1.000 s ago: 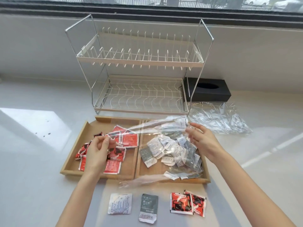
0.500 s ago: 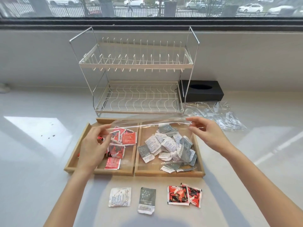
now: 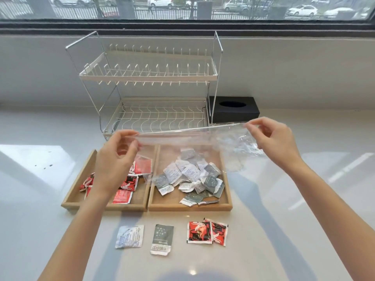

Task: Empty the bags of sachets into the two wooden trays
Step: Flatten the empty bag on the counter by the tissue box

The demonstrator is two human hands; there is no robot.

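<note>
White table [image 3: 40,199] under window. I see left hand [image 3: 113,163] and right hand [image 3: 272,142] pinching an empty clear bag [image 3: 192,136], stretched above both wooden trays [image 3: 188,205]; fingers clenched on its ends. Trays filled; four sachets [image 3: 162,238] remain loose, nearer me.

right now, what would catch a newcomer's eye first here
A clear plastic bag stretched between the left hand and the right hand, held above two wooden trays side by side. The left tray holds red sachets, the right tray a heap of white and grey sachets. Behind them stands a two-tier wire dish rack.
</note>
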